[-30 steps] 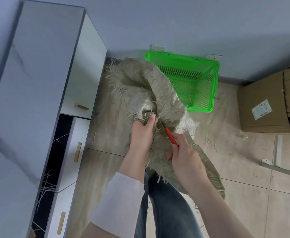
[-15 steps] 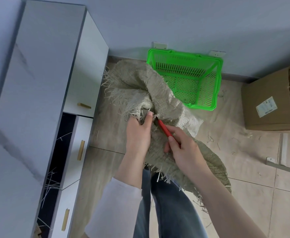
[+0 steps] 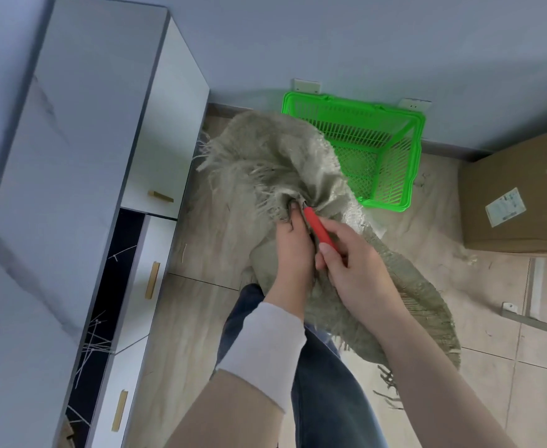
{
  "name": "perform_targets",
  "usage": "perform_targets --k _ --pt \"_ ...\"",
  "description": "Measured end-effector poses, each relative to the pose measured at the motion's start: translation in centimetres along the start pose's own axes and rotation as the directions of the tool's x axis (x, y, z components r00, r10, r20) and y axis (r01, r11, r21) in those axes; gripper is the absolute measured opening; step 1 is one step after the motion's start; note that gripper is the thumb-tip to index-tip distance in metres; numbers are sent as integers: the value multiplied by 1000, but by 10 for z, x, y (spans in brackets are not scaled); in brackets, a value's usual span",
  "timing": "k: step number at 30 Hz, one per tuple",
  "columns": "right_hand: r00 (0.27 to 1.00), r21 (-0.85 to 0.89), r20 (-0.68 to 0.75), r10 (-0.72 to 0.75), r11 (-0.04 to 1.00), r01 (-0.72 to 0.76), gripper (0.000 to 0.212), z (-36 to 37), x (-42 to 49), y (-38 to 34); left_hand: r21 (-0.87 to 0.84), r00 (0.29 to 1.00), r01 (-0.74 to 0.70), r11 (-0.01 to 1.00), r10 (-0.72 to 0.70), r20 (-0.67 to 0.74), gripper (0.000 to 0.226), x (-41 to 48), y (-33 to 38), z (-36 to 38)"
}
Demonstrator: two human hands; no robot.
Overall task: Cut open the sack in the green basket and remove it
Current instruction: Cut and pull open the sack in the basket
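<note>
Sack (image 3: 265, 156) mid-frame bunched in left hand (image 3: 293, 244) grip, right hand (image 3: 353, 266) has pushed its pinched red cutter (image 3: 319, 226) against it, cutting underway.

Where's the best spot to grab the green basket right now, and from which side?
Take the green basket by its right rim, coming down from above on the right. It stands upright with that thick edge bare, while the sack hides its left near corner and the wall backs its far side.
</note>
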State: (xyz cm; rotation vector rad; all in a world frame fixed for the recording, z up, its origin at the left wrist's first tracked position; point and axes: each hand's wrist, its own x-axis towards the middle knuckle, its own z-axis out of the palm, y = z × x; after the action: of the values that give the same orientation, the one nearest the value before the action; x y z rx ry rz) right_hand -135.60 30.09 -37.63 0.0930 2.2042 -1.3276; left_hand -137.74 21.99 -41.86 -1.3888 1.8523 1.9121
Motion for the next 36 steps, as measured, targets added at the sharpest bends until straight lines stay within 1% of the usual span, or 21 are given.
perform_targets --k 3,5,8,13,17,21,23,24,25,26,27,28,29,30,31,32,33,34,35,36 --pt "997 -16 -72 11 1000 -12 36 -7 11 -9 -28 999 -34 999 35 25 45 2 2 11" --pt "995 -30 -98 -8 1000 5 38 -9 7 -13 16 997 -72 997 71 41 50 8 7 12" --pt "993 -65 -108 -46 997 39 42 -8 -5 -17 36 993 -108 993 106 50 50 12 9 11" --pt "987 -95 -157 -37 995 22 41 -7 6 -16 -11 993 -92 996 92 73 47 12 9 17" --pt "981 -69 -191 -17 998 4 39 -10 -2 -17 -21 987 -117 993 119 106 39 14 10 20" --pt "977 -100 -211 8 995 -30 35 -9 -1 -13 30 984 -105 994 100 147 41 11 1 20" --pt "977 -114 -214 6 993 -31 35 -7 -2 -12 37 987 -113 993 108 119 42 16 10 20" --pt "975 -123 -220 10 992 -38 35 -6 -1 -14 37 988 -104 994 99 119 43 17 11 23" --pt "969 -139 -246 5 990 -40 35 -8 0 -20 39 985 -72 997 65 158 42 12 7 25" --pt "952 -150 -306 -19 988 -28 34 -12 2 -31 60 974 -18 998 4 225 39 2 -4 24" --pt "914 -142 -402 -61 990 4 33 -23 5 -47 108 959 40 993 -69 275 33 -9 -20 20" --pt "861 -121 -494 -122 990 71 32 -37 10 -65 163 953 116 980 -156 260 27 -17 -39 12" --pt "812 -109 -553 -189 982 154 30 -53 15 -84 174 960 196 965 -225 167 26 -23 -55 1" --pt "789 -115 -568 -236 971 207 29 -69 20 -97 169 966 234 957 -249 72 29 -23 -62 -9" --pt "803 -132 -540 -250 968 213 27 -82 24 -102 159 974 218 963 -226 35 31 -20 -63 -15" --pt "853 -145 -475 -217 975 167 24 -90 27 -98 157 981 183 971 -191 43 30 -16 -53 -17" --pt "907 -144 -399 -131 986 79 23 -92 28 -84 181 985 144 973 -158 64 28 -12 -41 -14" --pt "939 -134 -342 -16 991 -31 26 -89 27 -65 207 988 102 973 -123 91 30 -8 -26 -9" --pt "948 -114 -304 97 984 -137 32 -83 25 -44 226 990 56 973 -83 114 34 -4 -11 -3" --pt "942 -77 -281 182 974 -211 36 -75 23 -23 235 990 -3 972 -31 141 37 0 -2 2"
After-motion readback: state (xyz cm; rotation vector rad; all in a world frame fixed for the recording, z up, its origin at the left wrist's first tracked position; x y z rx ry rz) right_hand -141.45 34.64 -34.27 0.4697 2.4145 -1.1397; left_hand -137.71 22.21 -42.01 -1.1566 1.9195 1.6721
